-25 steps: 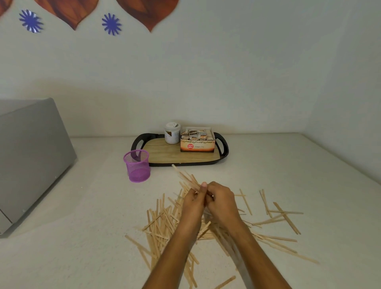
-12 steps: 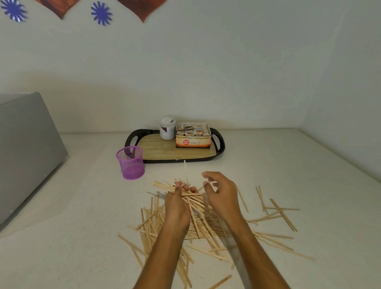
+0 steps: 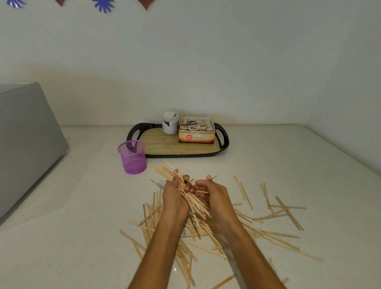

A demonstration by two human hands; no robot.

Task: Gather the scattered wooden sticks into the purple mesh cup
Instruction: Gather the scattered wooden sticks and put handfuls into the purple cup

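Your left hand (image 3: pixel 175 196) grips a stick bundle (image 3: pixel 185 191) — right hand (image 3: pixel 214 196) loosely cupped beside it, cup (image 3: pixel 133 157) beyond-left.

Cup (image 3: pixel 133 157) left of the tray (image 3: pixel 224 142) – both behind the sticks (image 3: pixel 268 216) spread on the bench (image 3: pixel 82 227), box (image 3: pixel 196 132) on tray.

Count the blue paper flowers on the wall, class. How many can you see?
2, both cut off by the top edge: one blue paper flower in the top left corner, the other further right. More may lie above the frame.
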